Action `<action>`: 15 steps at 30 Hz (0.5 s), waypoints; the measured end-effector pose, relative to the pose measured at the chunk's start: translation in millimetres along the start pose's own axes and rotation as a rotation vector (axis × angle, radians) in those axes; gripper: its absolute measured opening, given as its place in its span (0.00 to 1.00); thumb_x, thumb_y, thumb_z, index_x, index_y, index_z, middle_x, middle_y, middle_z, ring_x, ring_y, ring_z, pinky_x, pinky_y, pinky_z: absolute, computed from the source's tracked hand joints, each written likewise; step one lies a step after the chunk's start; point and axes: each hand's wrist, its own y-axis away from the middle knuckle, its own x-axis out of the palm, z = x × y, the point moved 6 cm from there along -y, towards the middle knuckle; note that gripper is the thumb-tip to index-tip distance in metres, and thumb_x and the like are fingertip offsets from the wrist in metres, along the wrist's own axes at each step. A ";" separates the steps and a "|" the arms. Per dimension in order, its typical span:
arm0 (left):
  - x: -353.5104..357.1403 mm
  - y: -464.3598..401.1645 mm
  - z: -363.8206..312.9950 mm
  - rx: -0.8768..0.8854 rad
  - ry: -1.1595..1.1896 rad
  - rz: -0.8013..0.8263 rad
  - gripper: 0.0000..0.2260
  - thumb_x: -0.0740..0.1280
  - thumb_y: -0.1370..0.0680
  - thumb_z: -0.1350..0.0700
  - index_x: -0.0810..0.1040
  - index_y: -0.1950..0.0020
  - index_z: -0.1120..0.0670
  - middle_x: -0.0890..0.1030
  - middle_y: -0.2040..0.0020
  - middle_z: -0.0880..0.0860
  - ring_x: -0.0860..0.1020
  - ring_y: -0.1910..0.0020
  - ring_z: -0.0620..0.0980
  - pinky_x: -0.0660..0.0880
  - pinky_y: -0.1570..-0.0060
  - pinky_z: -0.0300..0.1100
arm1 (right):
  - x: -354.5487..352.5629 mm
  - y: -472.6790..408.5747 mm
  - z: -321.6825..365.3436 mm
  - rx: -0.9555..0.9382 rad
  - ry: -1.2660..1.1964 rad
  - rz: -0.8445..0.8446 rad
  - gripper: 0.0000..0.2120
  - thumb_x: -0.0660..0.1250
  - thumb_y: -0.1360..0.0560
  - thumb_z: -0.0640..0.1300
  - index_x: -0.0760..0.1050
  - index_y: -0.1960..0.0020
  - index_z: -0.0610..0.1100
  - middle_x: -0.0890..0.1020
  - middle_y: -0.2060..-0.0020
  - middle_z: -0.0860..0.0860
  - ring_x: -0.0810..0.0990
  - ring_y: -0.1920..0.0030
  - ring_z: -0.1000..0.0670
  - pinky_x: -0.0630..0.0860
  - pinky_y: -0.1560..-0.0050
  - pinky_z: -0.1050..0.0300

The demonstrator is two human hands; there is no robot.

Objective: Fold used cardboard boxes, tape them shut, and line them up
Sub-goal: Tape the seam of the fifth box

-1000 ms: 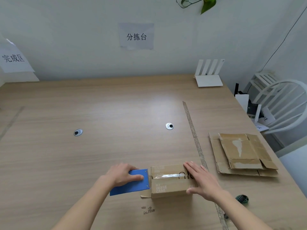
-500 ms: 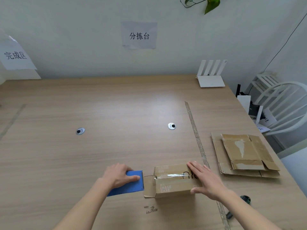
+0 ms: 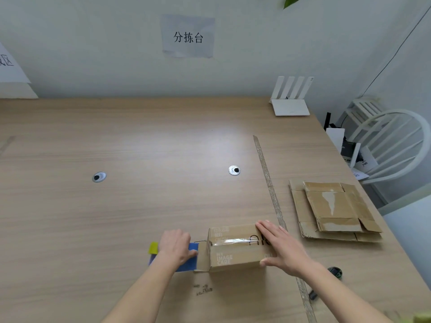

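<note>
On the table (image 3: 140, 217), right hand (image 3: 283, 249) flat-fingered steadies box (image 3: 233, 249); left hand (image 3: 176, 247) grips blue tool (image 3: 190, 259).

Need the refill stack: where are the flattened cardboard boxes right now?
Head view: the flattened cardboard boxes lie on the table's right side, right of the tape strip and beyond the right hand.

One view only: head camera, wide-angle, looking forward and down across the tabletop (image 3: 140, 206) toward the far wall (image 3: 93, 54). Hands (image 3: 283, 249) and box (image 3: 233, 250) close at lower centre; chair (image 3: 396, 145) at right edge.
</note>
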 end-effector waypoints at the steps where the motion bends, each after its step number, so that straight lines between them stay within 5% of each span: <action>1: 4.8 -0.5 3.5 -0.017 0.025 -0.007 0.21 0.61 0.26 0.33 0.75 0.60 0.50 0.79 0.61 0.50 0.82 0.56 0.54 0.67 0.64 0.44 | -0.2 0.1 -0.4 -0.001 -0.001 -0.005 0.54 0.70 0.30 0.67 0.39 0.18 0.56 0.42 0.20 0.62 0.40 0.20 0.59 0.39 0.21 0.59; 3: 14.2 1.3 9.6 -0.037 0.082 -0.057 0.22 0.58 0.26 0.32 0.75 0.59 0.51 0.77 0.64 0.49 0.81 0.58 0.53 0.67 0.66 0.43 | -1.8 -0.8 0.1 -0.003 -0.011 -0.007 0.54 0.70 0.29 0.67 0.39 0.18 0.56 0.42 0.20 0.62 0.40 0.20 0.59 0.39 0.21 0.59; 6: 28.7 9.5 21.7 -0.079 0.112 -0.193 0.22 0.54 0.24 0.30 0.75 0.40 0.41 0.82 0.58 0.48 0.81 0.58 0.51 0.73 0.64 0.42 | -1.6 -1.2 -0.2 0.000 -0.026 -0.009 0.54 0.71 0.30 0.66 0.41 0.18 0.55 0.43 0.20 0.62 0.41 0.20 0.58 0.40 0.22 0.60; 9: 48.0 20.2 38.6 -0.146 0.205 -0.267 0.27 0.57 0.20 0.34 0.61 0.22 0.40 0.81 0.54 0.49 0.80 0.54 0.51 0.70 0.64 0.44 | -3.2 -0.7 0.3 -0.003 -0.046 -0.016 0.54 0.72 0.30 0.66 0.41 0.18 0.55 0.41 0.23 0.65 0.40 0.20 0.59 0.40 0.22 0.60; 12: 68.5 30.0 54.2 -0.212 0.312 -0.282 0.30 0.62 0.20 0.42 0.57 0.19 0.43 0.75 0.56 0.53 0.78 0.56 0.55 0.70 0.64 0.46 | -1.5 0.0 0.9 -0.003 -0.058 -0.018 0.54 0.72 0.30 0.66 0.41 0.18 0.56 0.40 0.25 0.66 0.39 0.23 0.63 0.40 0.22 0.60; 15: 85.2 32.7 62.5 -0.257 0.310 -0.278 0.38 0.77 0.29 0.49 0.65 0.23 0.52 0.73 0.66 0.54 0.75 0.69 0.56 0.69 0.72 0.44 | -1.3 -0.5 0.9 -0.006 -0.075 -0.025 0.54 0.73 0.31 0.65 0.42 0.18 0.56 0.40 0.25 0.67 0.39 0.23 0.63 0.41 0.21 0.59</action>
